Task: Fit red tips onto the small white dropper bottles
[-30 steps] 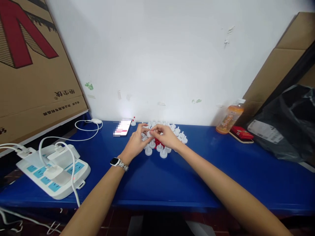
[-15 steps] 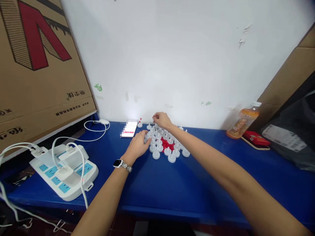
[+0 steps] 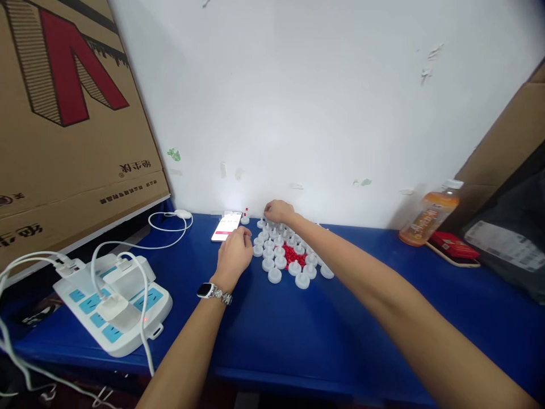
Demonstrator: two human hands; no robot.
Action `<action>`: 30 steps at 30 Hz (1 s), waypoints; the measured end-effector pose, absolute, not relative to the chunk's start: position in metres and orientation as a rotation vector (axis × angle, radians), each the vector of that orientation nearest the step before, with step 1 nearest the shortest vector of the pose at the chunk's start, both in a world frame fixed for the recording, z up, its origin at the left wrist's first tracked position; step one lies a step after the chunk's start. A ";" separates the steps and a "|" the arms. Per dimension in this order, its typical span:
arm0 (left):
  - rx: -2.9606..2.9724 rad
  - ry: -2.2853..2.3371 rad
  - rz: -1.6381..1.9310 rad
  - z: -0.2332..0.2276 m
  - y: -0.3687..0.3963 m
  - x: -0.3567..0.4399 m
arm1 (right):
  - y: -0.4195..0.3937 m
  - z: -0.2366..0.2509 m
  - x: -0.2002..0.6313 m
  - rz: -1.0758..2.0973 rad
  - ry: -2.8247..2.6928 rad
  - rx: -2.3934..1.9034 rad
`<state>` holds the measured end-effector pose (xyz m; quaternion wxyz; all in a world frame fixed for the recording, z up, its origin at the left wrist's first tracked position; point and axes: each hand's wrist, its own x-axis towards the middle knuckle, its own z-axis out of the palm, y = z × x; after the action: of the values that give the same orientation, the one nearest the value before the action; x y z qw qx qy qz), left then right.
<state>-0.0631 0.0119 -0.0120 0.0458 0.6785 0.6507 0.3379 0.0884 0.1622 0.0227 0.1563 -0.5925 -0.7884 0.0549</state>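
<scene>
Many white plastic caps with pointed nozzles (image 3: 275, 276) stand in a cluster around a heap of small red pieces (image 3: 293, 257). My left hand (image 3: 235, 253) is at the cluster's left edge, beside the phone, fingers curled together; what they hold, if anything, is hidden. At the back of the cluster, my right hand (image 3: 279, 211) makes a pinch just above a white cap (image 3: 261, 223). Anything between those fingertips is too small to make out. Apart from the rest, by the phone, stands a white cap with red on its nozzle (image 3: 245, 218).
A lit phone (image 3: 227, 226) lies left of the caps. A power strip (image 3: 123, 307) with plugs and white cables takes up the table's left side. On the right are an orange drink bottle (image 3: 430, 213), a red box (image 3: 453, 249) and a dark bag (image 3: 511, 227). A white wall rises behind.
My left hand has drawn back from the caps, its spread fingers now curled in. The right hand stays pinched at the back of the cluster. The whole view has shifted slightly.
</scene>
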 end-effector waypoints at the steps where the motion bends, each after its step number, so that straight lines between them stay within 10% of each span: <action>1: 2.053 2.018 1.037 -0.012 0.012 -0.064 | 0.161 0.023 0.084 0.150 -2.263 -1.669; 15: 1.989 2.009 1.047 -0.013 0.010 -0.070 | 0.142 0.022 0.036 0.314 -2.117 -1.492; 24: 2.200 1.429 1.303 -0.005 0.004 -0.044 | 0.043 0.020 0.113 1.360 -1.309 -0.973; 30: 2.294 1.185 1.148 0.003 -0.014 -0.021 | -0.005 0.010 0.146 1.180 -1.285 -0.942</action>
<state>-0.0209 -0.0141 0.0026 0.1572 0.8016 0.4143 0.4013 0.1465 -0.0054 0.0100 0.5476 -0.3975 -0.5425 0.4978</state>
